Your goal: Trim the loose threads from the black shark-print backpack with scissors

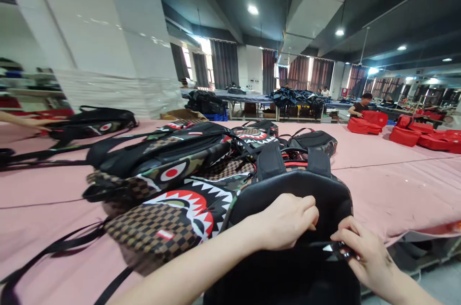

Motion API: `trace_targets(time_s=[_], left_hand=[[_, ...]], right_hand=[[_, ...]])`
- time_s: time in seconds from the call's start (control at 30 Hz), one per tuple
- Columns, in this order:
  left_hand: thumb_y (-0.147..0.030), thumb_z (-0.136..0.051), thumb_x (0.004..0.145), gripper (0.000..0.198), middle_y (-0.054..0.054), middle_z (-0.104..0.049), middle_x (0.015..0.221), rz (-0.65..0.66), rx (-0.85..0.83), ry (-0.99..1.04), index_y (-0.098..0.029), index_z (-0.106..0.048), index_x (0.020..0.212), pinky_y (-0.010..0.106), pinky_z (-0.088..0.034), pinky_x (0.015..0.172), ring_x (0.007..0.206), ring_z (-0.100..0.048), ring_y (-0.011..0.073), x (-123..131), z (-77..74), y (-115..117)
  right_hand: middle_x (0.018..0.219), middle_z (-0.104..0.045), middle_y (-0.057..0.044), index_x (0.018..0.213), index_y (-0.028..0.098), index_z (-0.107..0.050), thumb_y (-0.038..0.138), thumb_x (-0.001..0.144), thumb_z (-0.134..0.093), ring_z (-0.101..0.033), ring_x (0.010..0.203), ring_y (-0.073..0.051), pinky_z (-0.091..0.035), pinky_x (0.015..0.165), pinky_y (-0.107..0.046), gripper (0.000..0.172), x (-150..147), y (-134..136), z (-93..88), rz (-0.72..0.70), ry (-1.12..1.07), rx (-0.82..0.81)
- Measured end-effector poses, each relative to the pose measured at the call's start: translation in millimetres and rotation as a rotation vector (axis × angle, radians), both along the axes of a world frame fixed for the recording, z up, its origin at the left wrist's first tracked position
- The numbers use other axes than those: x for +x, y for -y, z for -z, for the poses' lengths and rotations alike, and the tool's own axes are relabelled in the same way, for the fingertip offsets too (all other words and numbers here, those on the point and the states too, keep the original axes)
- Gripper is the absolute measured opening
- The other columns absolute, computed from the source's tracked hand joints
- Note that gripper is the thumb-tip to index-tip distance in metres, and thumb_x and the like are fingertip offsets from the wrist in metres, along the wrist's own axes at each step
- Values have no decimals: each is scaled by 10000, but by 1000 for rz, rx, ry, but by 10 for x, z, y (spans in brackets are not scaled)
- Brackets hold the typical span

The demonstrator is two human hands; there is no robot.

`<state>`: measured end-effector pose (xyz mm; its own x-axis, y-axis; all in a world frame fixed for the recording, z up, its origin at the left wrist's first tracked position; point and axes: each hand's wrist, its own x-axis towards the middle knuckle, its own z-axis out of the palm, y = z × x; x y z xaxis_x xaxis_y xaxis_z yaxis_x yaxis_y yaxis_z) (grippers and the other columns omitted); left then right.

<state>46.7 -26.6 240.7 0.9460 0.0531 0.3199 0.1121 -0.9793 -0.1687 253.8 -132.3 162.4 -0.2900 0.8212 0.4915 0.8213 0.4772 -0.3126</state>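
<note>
A black backpack (288, 276) stands in front of me with its smooth back panel facing up and its padded shoulder straps at the top. My left hand (288, 221) lies over the panel with its fingers curled closed; anything pinched in them is hidden. Close by on the right, my right hand (363, 250) grips small thread snips (328, 248), their pale pointed tip directed left across the black fabric. Left of the backpack lies another backpack (158, 228) with brown checks and a red-and-white shark mouth.
More shark-print backpacks (173, 151) are piled along the pink-covered table (389, 185). Someone's arm (21, 120) reaches toward a black bag (97, 122) at far left. Red bags (367, 122) lie at the far right near a seated person (362, 105). A white pillar (97, 31) rises behind.
</note>
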Motion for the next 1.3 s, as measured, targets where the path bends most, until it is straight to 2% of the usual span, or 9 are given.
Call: trace_targets(time_s=[0.17,0.3,0.43,0.53,0.63,0.73,0.93,1.13,1.3], left_hand=[[-216,-316,905,321,18,-526,615,138,-278,440,-174,-488,638,222,-406,535,577,-501,112,-411,-194,13],[-214,-499,859,131,42,-620,823,-153,-94,654,-174,-621,831,217,-450,669,744,-576,120,-717,-320,-349],[-196,-539,828,109,15,-621,851,-212,-204,453,-196,-641,866,199,-454,695,771,-583,111,-777,-407,-670],[-180,-549,807,83,12,-585,824,-194,-289,313,-176,-627,780,180,-438,651,732,-563,101,-717,-515,-707],[-111,-477,809,133,18,-559,811,-169,-176,200,-161,-581,743,194,-414,647,721,-526,106,-659,-563,-652],[-95,-404,821,136,16,-539,768,-202,-70,244,-154,-516,774,216,-388,607,679,-491,115,-627,-452,-618],[-114,-385,835,103,-21,-511,702,-339,-183,464,-182,-439,780,211,-379,569,626,-488,107,-650,-233,-583],[-323,-523,835,154,3,-569,770,-425,-42,34,-187,-534,764,240,-355,551,634,-534,138,-698,-694,-352],[-287,-596,779,178,-12,-561,676,-378,-164,-125,-181,-569,639,218,-311,520,594,-502,118,-629,-913,-372]], right_hand=[[877,-510,-42,963,217,-514,7,713,-379,-573,729,-140,-491,638,-232,354,44,-40,70,0,-6,-3],[861,-511,-43,945,221,-523,14,699,-382,-571,697,-144,-495,631,-249,351,41,-54,144,-3,-32,27],[863,-527,-46,962,229,-539,24,682,-393,-574,699,-145,-498,615,-240,377,4,-21,121,-16,-45,88],[850,-539,-43,949,231,-561,41,680,-410,-576,678,-140,-495,595,-220,362,-5,10,77,-17,-43,97],[840,-548,-45,929,229,-568,47,685,-416,-582,677,-141,-496,592,-212,340,10,26,80,-5,-38,79],[849,-551,-44,929,233,-558,42,681,-402,-594,706,-144,-506,620,-215,350,37,27,132,-5,-38,51],[912,-563,-42,969,249,-536,17,620,-390,-617,765,-138,-515,646,-192,443,88,7,140,1,12,-13],[926,-578,-41,991,246,-534,2,595,-394,-629,755,-136,-511,624,-169,486,35,-14,73,-40,52,-51],[889,-555,-50,944,234,-535,29,653,-396,-605,718,-151,-511,614,-217,382,-56,5,42,-13,2,-10]])
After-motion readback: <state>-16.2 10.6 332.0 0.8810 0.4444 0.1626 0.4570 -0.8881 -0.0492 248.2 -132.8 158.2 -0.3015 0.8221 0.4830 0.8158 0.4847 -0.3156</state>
